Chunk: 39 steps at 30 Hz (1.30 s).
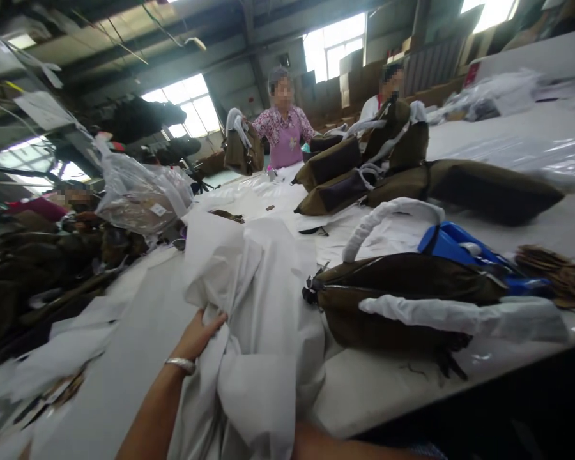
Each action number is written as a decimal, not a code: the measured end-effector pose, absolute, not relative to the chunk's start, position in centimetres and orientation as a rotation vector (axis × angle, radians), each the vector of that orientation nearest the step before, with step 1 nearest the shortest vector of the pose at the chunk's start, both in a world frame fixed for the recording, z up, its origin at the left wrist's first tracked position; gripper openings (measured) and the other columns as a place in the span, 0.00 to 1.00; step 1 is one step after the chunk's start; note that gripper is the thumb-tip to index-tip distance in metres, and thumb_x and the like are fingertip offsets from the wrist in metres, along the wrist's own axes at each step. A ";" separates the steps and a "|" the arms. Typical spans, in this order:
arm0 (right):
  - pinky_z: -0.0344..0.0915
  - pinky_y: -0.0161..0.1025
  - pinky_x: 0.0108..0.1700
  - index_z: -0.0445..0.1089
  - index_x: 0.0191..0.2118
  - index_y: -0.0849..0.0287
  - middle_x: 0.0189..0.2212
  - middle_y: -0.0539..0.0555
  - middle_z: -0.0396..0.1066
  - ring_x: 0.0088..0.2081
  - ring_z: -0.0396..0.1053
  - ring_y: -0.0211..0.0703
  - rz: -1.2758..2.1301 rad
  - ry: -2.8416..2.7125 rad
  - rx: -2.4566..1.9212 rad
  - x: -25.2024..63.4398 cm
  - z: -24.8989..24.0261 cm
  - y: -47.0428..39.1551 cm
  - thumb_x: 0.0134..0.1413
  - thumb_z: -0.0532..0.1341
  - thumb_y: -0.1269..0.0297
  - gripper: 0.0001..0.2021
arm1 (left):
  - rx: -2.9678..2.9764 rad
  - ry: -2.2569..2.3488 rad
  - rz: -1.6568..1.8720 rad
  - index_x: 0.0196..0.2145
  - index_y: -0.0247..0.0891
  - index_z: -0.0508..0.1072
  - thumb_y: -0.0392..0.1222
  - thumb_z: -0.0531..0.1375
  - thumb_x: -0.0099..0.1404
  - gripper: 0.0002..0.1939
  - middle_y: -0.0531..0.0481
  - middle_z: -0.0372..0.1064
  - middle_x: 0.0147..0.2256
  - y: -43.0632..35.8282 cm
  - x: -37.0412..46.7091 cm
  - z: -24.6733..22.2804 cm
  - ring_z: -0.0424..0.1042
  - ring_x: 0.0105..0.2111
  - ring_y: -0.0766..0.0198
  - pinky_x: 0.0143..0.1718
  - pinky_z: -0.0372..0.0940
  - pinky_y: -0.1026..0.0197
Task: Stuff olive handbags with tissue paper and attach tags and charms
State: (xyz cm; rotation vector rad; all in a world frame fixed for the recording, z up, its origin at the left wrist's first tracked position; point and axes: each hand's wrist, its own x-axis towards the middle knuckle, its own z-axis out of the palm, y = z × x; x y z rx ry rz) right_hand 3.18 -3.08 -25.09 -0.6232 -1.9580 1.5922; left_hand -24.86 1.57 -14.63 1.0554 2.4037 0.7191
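Note:
My left hand (204, 332), with a bangle at the wrist, grips a crumpled sheet of white paper (268, 287) that stands up in folds before me. My right forearm enters at the bottom edge, and its hand is hidden behind the paper. Just right of the paper lies a dark olive handbag (393, 313) on its side, its zipper running along the top. Both of its handles (412, 310) are wrapped in white material. Neither visible arm touches the bag.
Several olive bags (335, 166) lie farther back on the white table (354, 396). A blue container (464, 246) and brown scraps (551, 275) sit right, behind the handbag. A plastic-wrapped bundle (144, 198) is at left. Across the table, a person (287, 137) holds another bag; a second person stands farther right.

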 end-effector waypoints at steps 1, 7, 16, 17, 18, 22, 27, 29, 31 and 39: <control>0.77 0.34 0.40 0.77 0.32 0.62 0.34 0.52 0.81 0.35 0.79 0.38 1.538 -1.957 -0.635 4.5 -25.0 -2.4 0.65 0.61 0.58 0.15 | 1.068 2.377 0.708 0.52 0.35 0.71 0.57 0.66 0.53 0.33 0.38 0.79 0.48 1.6 -24.5 -15.4 0.77 0.51 0.44 0.54 0.70 0.49; 0.68 0.49 0.59 0.74 0.54 0.56 0.54 0.62 0.74 0.56 0.73 0.53 1.317 -1.518 -1.110 10.5 -27.0 2.4 0.59 0.62 0.56 0.19 | 1.132 2.218 0.717 0.54 0.34 0.71 0.58 0.67 0.50 0.38 0.36 0.75 0.55 0.3 -24.2 -17.7 0.70 0.59 0.41 0.62 0.63 0.47; 0.59 0.52 0.65 0.44 0.73 0.66 0.63 0.69 0.65 0.65 0.63 0.57 1.947 -0.961 -1.060 3.5 -26.2 3.6 0.53 0.64 0.39 0.53 | 1.122 2.030 0.790 0.58 0.31 0.68 0.61 0.69 0.49 0.46 0.34 0.73 0.56 0.3 -24.5 -17.1 0.71 0.58 0.42 0.64 0.60 0.47; 0.60 0.53 0.65 0.44 0.73 0.67 0.62 0.69 0.67 0.64 0.65 0.57 1.966 -0.966 -1.044 2.5 -25.7 4.0 0.54 0.64 0.39 0.53 | 1.114 2.016 0.819 0.58 0.30 0.68 0.62 0.69 0.49 0.45 0.34 0.73 0.56 0.6 -24.1 -17.4 0.70 0.58 0.42 0.64 0.60 0.46; 0.61 0.54 0.64 0.45 0.73 0.68 0.61 0.69 0.68 0.63 0.66 0.57 1.975 -0.984 -1.028 1.5 -25.3 4.4 0.54 0.63 0.38 0.52 | 1.102 2.003 0.852 0.57 0.30 0.68 0.62 0.69 0.49 0.45 0.33 0.73 0.56 1.0 -23.5 -18.0 0.70 0.59 0.41 0.64 0.59 0.46; 0.55 0.56 0.67 0.55 0.70 0.65 0.61 0.67 0.68 0.65 0.62 0.58 1.962 -1.105 -0.990 -2.3 -24.4 5.7 0.52 0.65 0.37 0.49 | 1.013 1.948 1.018 0.57 0.33 0.67 0.63 0.67 0.54 0.41 0.32 0.71 0.58 2.9 -19.3 -20.9 0.69 0.60 0.42 0.63 0.59 0.46; 0.47 0.51 0.70 0.58 0.68 0.62 0.66 0.63 0.61 0.69 0.54 0.55 1.913 -1.247 -0.913 -2.8 -23.5 5.0 0.51 0.63 0.35 0.46 | 0.941 1.780 1.155 0.58 0.35 0.68 0.64 0.65 0.57 0.39 0.31 0.71 0.57 2.9 -13.7 -23.0 0.71 0.58 0.43 0.60 0.63 0.48; 0.53 0.49 0.69 0.55 0.70 0.58 0.67 0.61 0.62 0.67 0.60 0.54 1.907 -1.283 -0.856 -1.6 -23.2 4.3 0.53 0.64 0.37 0.45 | 0.937 1.660 1.154 0.59 0.35 0.67 0.65 0.64 0.58 0.40 0.33 0.74 0.55 1.7 -12.8 -22.9 0.75 0.53 0.45 0.55 0.68 0.48; 0.58 0.50 0.66 0.53 0.71 0.56 0.66 0.60 0.62 0.65 0.63 0.54 1.877 -1.312 -0.837 -0.2 -23.4 3.8 0.53 0.66 0.42 0.45 | 0.944 1.577 1.117 0.58 0.36 0.70 0.63 0.67 0.55 0.40 0.34 0.76 0.52 0.3 -13.4 -22.4 0.78 0.49 0.45 0.51 0.72 0.48; 0.67 0.55 0.60 0.66 0.65 0.59 0.58 0.65 0.72 0.58 0.71 0.64 1.734 -1.408 -1.221 5.4 -26.7 5.2 0.41 0.71 0.44 0.45 | 0.777 2.282 1.085 0.60 0.39 0.69 0.47 0.64 0.68 0.25 0.38 0.60 0.65 -4.6 -30.7 -18.0 0.62 0.63 0.46 0.63 0.59 0.37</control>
